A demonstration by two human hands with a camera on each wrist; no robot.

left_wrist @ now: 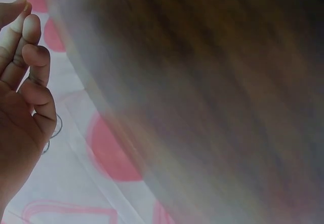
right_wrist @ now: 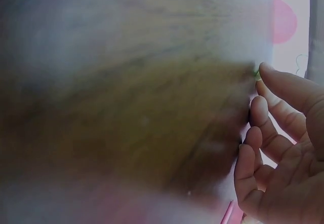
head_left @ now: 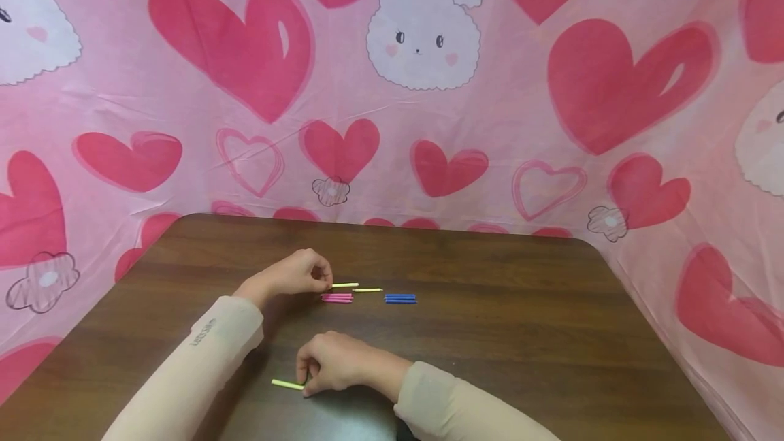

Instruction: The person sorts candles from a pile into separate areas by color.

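My left hand (head_left: 301, 272) pinches one end of a thin yellow candle-like stick (head_left: 346, 285) between thumb and forefinger; its other fingers curl loosely in the left wrist view. Just right of it lies another yellow stick (head_left: 368, 290). Pink sticks (head_left: 337, 298) lie side by side below the left fingertips, and blue sticks (head_left: 400, 299) form a group farther right. Nearer the front, my right hand (head_left: 335, 361) pinches the right end of a third yellow stick (head_left: 286, 384), low over the table. In the right wrist view the fingers hide most of that stick.
The dark wooden table (head_left: 520, 332) has rounded far corners. A pink cloth (head_left: 490, 114) printed with hearts and rabbits hangs behind it and along the sides. Both forearms, in light sleeves (head_left: 177, 373), reach in from the front edge.
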